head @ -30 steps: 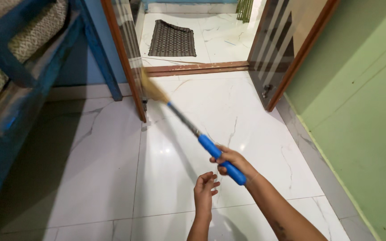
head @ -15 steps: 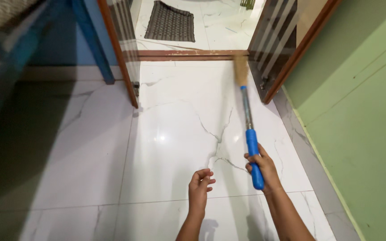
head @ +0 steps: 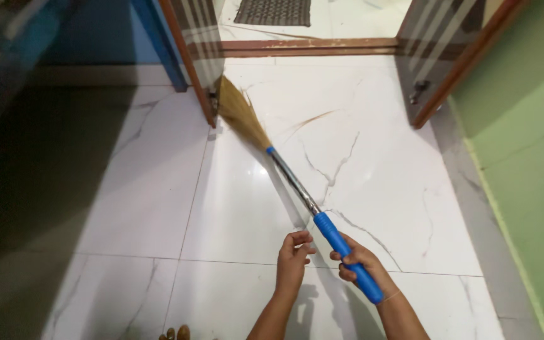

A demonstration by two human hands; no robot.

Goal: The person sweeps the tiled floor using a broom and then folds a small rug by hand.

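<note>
At the bottom edge of the view, toes (head: 177,333) show on the glossy white marble-patterned tile floor (head: 127,208). Just above them the left hand (head: 294,258) hangs free over the floor, fingers loosely curled, its grip released and holding nothing; it sits just beside the broom's handle without touching it. To its right the right hand (head: 359,264) has its grip clenched around the bright blue plastic sleeve at the near end of the straw broom with a metal shaft (head: 297,189). The broom slants up and to the left from that hand: blue sleeve, then bare silver tube, then a small blue collar, then the tan bristle head, whose tip lies on the floor right at the foot of the brown wooden door frame (head: 190,63). A pale green wall (head: 524,138) runs along the right side. Beyond the wooden threshold strip (head: 310,47), a dark woven doormat (head: 273,11) lies on the floor of the next room.
</note>
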